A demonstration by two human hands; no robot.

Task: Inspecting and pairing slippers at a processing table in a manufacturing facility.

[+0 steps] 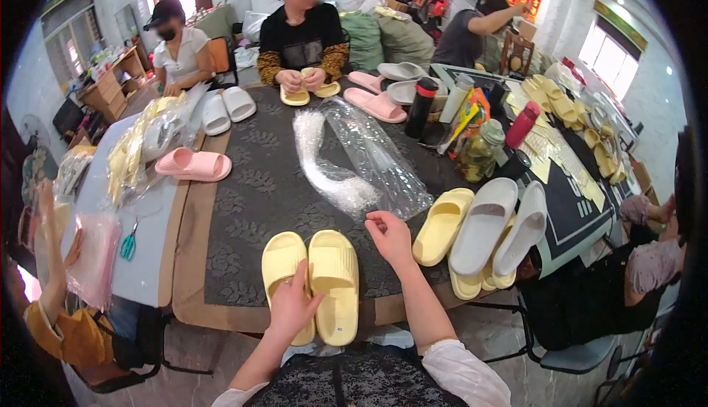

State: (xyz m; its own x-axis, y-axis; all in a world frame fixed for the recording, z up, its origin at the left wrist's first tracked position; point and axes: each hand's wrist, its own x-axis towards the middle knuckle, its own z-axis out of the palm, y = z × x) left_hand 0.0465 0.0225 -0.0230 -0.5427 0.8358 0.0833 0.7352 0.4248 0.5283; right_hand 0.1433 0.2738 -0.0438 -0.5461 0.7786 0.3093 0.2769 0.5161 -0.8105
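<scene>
In front of me a pair of yellow slippers lies side by side at the table's near edge, a left slipper (283, 248) and a right slipper (335, 307). My left hand (292, 305) grips the left one, its fingers over the strap and its thumb reaching toward the right one. My right hand (391, 239) is raised off the slippers, fingers apart and loosely bent, with nothing visible in it. Just beyond its fingertips is the end of a bundle of thin clear plastic strips (313, 152). Beside the bundle lies a crinkled clear plastic bag (383, 156).
More yellow slippers (442, 226) and grey slippers (483, 226) stand at my right. Farther back are bottles and a glass jar (483, 149). Pink slippers (193, 164), plastic bags (94, 256) and green-handled snips (129, 242) lie left. Across the table a person handles yellow slippers (295, 96).
</scene>
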